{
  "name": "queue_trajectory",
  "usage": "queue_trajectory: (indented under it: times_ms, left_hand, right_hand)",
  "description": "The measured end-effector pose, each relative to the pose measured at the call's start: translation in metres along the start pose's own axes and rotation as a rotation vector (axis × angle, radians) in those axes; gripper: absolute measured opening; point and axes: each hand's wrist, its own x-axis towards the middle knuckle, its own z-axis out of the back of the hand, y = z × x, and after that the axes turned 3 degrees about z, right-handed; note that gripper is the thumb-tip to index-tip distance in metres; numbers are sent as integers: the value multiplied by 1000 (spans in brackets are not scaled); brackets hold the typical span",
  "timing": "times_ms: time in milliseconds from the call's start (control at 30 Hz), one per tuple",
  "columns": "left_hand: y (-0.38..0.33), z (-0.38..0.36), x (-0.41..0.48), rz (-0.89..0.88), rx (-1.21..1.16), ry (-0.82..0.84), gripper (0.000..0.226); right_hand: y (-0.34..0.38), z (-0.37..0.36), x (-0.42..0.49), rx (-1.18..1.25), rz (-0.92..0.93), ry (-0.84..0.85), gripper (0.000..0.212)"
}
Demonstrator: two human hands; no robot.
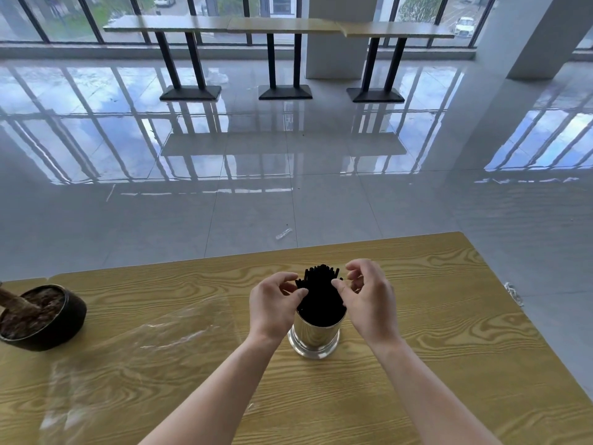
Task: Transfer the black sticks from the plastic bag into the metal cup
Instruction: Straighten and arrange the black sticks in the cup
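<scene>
Wood-grain table (449, 316) fills the lower half of the head view, with glossy grey floor and a row of high tables by the windows beyond it. From my seat at the remote end, what matters is how the sticks (319, 293) stand between the two hands. They are in the cup (316, 335), a shiny cylinder upright on the table straight ahead of me, and their long axis runs up out of its mouth, with the tops fanned a little and leaning slightly away from the camera. My left hand (272, 309) is at the bundle's left side, thumb and fingers curled in, and it seems to pinch the outermost sticks there. My right hand (369, 300) mirrors it on the right, with the thumb tip against the bundle and the fingers curled above; whether those fingers grip any stick I cannot tell. Both hands are equally near, so neither has the advantage. The bag (144, 342) lies flat and clear on the table to my left, well apart from the cup, and I see no sticks in it. A dark bowl (45, 316) sits at the far left edge. I judge the transfer nearly done: the next move is gathering the spread tops inward along that upright axis, without tipping the cup.
</scene>
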Motion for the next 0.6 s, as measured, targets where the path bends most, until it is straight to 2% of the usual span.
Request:
queue_trajectory:
  times_ms: [100,233,367,467,600]
  left_hand:
    - [1,-2,1,-6,-9,-8,28]
    - [-2,-5,3,-19,1,6,25]
    - [-3,-2,2,-36,-6,-10,36]
    - [-6,0,6,-55,8,-51,33]
    - [-21,-3,22,-131,118,24,35]
  right_hand:
    - [0,-1,2,-9,25,44,34]
    - [3,-7,8,-69,43,96,14]
    - [3,-6,11,-36,26,107,26]
    - [2,-4,17,-63,66,105,33]
    - [4,-8,30,-119,63,230,33]
